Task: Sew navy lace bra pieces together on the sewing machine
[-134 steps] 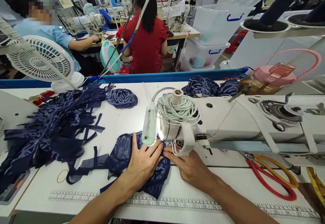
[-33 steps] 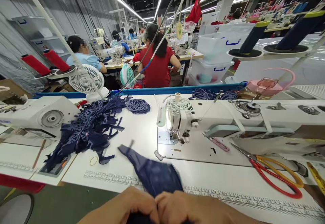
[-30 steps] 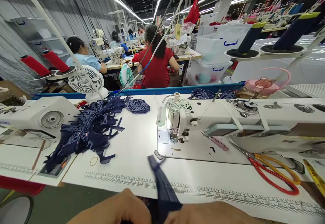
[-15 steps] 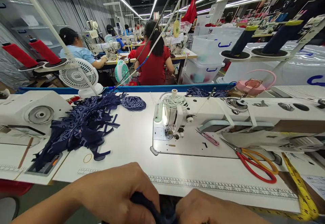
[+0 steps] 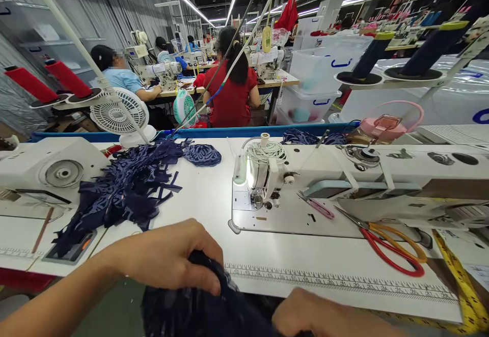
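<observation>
My left hand (image 5: 179, 258) pinches a bunch of dark navy fabric (image 5: 198, 306) between thumb and fingers, at the table's front edge. The cloth hangs down in front of me and leaves the bottom of the view. My right hand (image 5: 301, 309) is closed at the cloth's right side; its fingertips are hidden. Beyond the hands stands a white sewing machine (image 5: 262, 174) with its lamp lit over the needle plate. Left of it lies a heap of navy patterned fabric pieces (image 5: 122, 187), and beside that a rolled navy bundle (image 5: 202, 155).
Orange-and-red scissors (image 5: 397, 248) and pink-handled snips (image 5: 321, 208) rest by the machine. A yellow tape measure (image 5: 454, 271) hangs at the right front. A printed ruler (image 5: 324, 280) runs along the front edge. A white fan (image 5: 120, 113) stands behind the heap. Co-workers sit ahead.
My left hand has moved up and to the left, lifting more of the navy fabric into view. My right hand has shifted slightly right and down, widening the space between them.
</observation>
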### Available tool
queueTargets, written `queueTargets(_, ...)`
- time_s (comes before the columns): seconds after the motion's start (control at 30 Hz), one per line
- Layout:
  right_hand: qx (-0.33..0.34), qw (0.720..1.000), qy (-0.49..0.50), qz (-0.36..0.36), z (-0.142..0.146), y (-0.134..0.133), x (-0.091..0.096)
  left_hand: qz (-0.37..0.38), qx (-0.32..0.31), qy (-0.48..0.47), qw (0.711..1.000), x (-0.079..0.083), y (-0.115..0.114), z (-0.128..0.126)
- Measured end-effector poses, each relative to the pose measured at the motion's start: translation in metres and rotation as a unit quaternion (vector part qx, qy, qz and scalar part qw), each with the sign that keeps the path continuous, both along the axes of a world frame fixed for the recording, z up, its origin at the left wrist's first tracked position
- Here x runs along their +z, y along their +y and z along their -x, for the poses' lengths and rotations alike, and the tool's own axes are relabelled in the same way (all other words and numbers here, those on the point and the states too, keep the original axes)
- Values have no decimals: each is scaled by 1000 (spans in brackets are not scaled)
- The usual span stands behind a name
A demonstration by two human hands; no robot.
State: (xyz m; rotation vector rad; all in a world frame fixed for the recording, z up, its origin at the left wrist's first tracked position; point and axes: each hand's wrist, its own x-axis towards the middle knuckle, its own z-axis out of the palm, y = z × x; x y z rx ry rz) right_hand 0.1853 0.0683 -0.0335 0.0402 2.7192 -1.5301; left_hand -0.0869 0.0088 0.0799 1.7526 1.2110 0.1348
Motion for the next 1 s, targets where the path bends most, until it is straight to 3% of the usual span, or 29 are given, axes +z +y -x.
queueTargets(0.07, -133, 974, 21, -182, -20, 15, 5, -179, 47, 94, 978, -9, -2, 12)
queueTargets(0.1, -200, 936, 44, -285, -31, 24, 6, -300, 68, 147, 940, -17, -4, 18)
queueTargets(0.17, -293, 831, 82, -466, -50, 41, 6, -518, 73, 237, 819, -39, -10, 25)
queueTargets(0.2, -315, 781, 91, -531, -58, 47, 4, -588, 54, 269, 761, -52, -15, 27)
queueTargets(0.23, -323, 744, 87, -578, -65, 51, 1, -625, 29, 293, 723, -68, -20, 26)
queueTargets(0.27, -320, 723, 77, -607, -69, 53, -4, -638, 10, 310, 705, -83, -25, 24)
queueTargets(0.33, -302, 723, 56, -619, -71, 50, -13, -613, -1, 318, 723, -113, -33, 15)
queueTargets(0.47, -262, 796, 47, -544, -46, 33, -28, -555, -15, 237, 797, -150, -30, -19)
queueTargets(0.6, -236, 832, 102, -491, -7, 32, -47, -516, -36, 195, 833, -163, -3, -52)
queueTargets(0.77, -267, 825, 94, -489, -4, 42, -74, -427, 47, 235, 872, -185, 3, -59)
queueTargets(0.9, -304, 846, 80, -431, -9, 47, -64, -437, 61, 227, 868, -186, -4, -60)
queueTargets(1.0, -339, 852, 70, -392, 7, 56, -51, -474, 44, 198, 857, -183, 0, -72)
